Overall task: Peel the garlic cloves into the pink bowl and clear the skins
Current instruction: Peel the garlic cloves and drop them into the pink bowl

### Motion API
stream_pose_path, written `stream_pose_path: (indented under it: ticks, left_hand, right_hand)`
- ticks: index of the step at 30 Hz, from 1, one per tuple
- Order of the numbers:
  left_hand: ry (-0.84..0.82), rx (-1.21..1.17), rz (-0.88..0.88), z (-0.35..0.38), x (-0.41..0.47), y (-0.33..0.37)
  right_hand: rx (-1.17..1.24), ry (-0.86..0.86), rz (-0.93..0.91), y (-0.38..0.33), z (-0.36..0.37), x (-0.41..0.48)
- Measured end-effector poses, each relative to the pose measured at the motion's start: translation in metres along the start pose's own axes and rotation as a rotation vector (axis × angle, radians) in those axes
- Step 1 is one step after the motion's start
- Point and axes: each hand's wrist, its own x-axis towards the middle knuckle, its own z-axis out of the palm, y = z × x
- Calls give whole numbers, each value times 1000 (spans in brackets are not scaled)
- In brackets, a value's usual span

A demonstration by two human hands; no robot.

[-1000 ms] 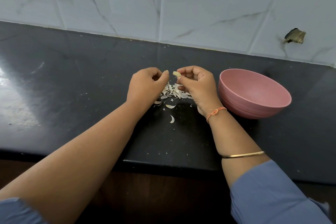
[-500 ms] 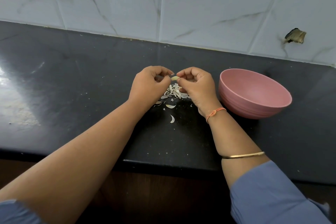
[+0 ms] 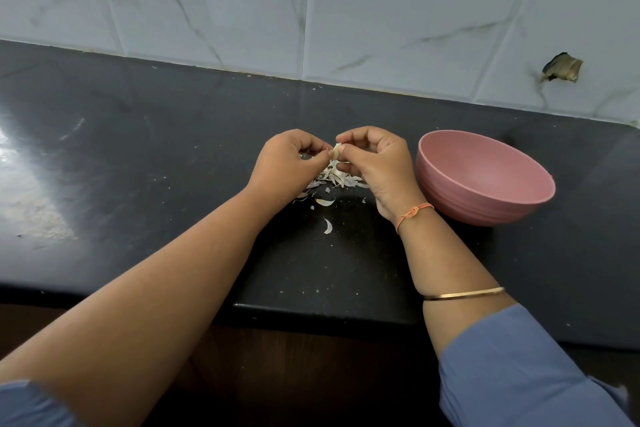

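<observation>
Two hands meet over the middle of the dark counter (image 3: 138, 149). On the left, the left hand (image 3: 287, 163) has its fingers curled, thumb and forefinger nipping the near edge of a garlic clove (image 3: 336, 151). It is probably picking at a flap of skin, though that is too small to make out. The right hand (image 3: 375, 163) pinches the same clove from the other side and holds it just above a heap of skins (image 3: 337, 178). A few loose flakes lie nearer. The clove looks small, pale and cream-coloured, and is mostly hidden by fingertips. Further right, just beside the right wrist, stands the pink bowl (image 3: 460, 208). The part of its inside that shows holds no cloves, and its near floor is hidden by its own wall. To my eye the job is mid-course: the heap suggests plenty of peeling done, this clove has yet to go in, and the skins have not been cleared.
</observation>
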Motion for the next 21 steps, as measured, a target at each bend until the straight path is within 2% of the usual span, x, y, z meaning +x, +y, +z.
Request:
stream_pose_path:
  ticks: [9, 17, 21]
  left_hand:
    - [8, 7, -9, 1, 1, -2]
    - [24, 74, -8, 3, 0, -1]
    - [11, 76, -12, 3, 0, -1]
  right_hand:
    - [8, -5, 18, 1, 0, 0]
    - [-172, 30, -75, 9, 4, 4]
    - [-174, 19, -65, 8, 4, 4]
